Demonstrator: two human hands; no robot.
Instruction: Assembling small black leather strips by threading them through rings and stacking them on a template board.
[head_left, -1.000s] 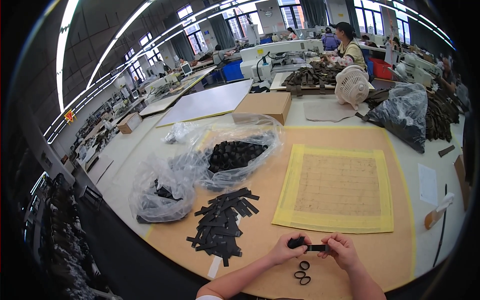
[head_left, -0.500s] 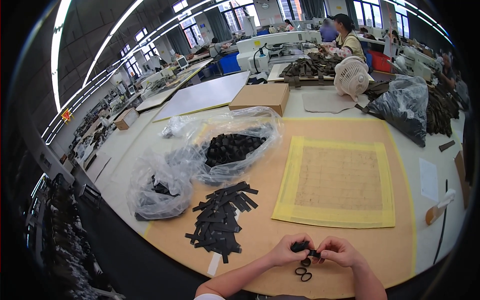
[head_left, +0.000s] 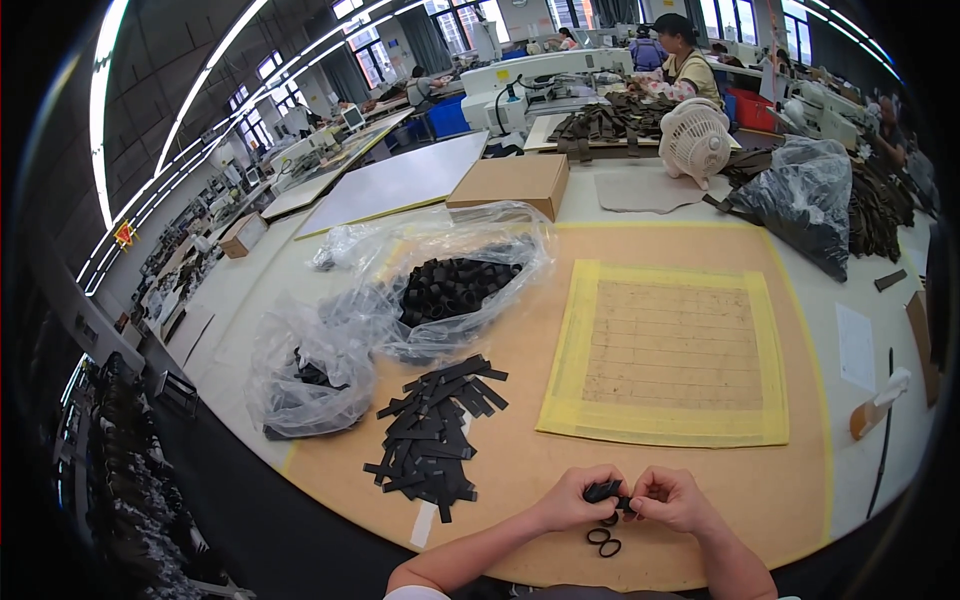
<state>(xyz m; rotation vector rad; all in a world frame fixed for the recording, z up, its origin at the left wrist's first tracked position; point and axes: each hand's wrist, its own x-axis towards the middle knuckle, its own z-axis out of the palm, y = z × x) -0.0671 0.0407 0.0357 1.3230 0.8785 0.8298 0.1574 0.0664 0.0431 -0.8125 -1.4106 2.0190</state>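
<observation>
My left hand point(head_left: 585, 497) is closed round a small bunch of black fabric strips point(head_left: 602, 491) near the table's front edge. Right beside it, my right hand point(head_left: 672, 499) pinches the end of a short black strip point(head_left: 624, 505) between thumb and fingers. The fingertips partly hide how that strip is bent. Just below the hands, several small black loops point(head_left: 604, 542) lie on the tan board. Left of my left forearm spreads a loose pile of flat black strips point(head_left: 432, 440).
Behind the pile, a clear plastic bag point(head_left: 535, 240) holds many black loops point(head_left: 460, 290); another clear bag point(head_left: 310, 390) sits nearer left. A yellow-taped panel point(head_left: 665, 430) lies ahead. A bottle point(head_left: 870, 415) stands right. A cardboard box point(head_left: 510, 185), fan point(head_left: 695, 140) and seated co-worker point(head_left: 690, 70) are beyond.
My fingers have come slightly closer together around the short strip, so less of it shows between them. The whole view has shifted a little.
</observation>
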